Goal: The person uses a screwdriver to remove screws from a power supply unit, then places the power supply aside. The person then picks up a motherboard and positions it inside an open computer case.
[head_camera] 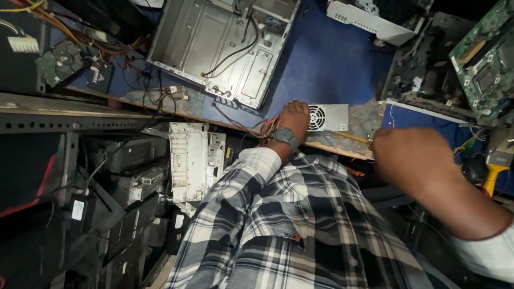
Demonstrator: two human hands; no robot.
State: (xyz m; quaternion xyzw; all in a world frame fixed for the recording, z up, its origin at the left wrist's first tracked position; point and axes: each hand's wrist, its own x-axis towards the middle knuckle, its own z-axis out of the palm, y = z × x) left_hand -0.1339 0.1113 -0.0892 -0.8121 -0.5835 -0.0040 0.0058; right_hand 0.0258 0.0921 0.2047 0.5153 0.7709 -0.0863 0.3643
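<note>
Head view, looking down at a cluttered repair bench. The left hand, wearing a dark wristwatch, is lying just above centre with its fingers curled down onto the left end of one silver power supply unit, touching it; the hand is neither spread flat nor fully closed, and whether it is actually gripping the casing cannot be told from this angle. A bundle of red, orange and yellow wires is emerging at the hand's 9 o'clock side, just beside the wrist. The right hand is reaching in from 4 o'clock, blurred and turned back-up; its fingers are hidden, so how far it is open cannot be told. It is lying near the bench edge, just to the 4 o'clock side of the power supply unit, and appears to be apart from it.

The power supply unit is resting on the blue bench top near its front edge, its round fan grille facing upward. Counted items: one open grey computer case at 11 o'clock, one green circuit board at 2 o'clock, one white panel standing below the bench at 9 o'clock, and one yellow-handled tool at 3 o'clock. A plaid shirt is filling the lower centre.
</note>
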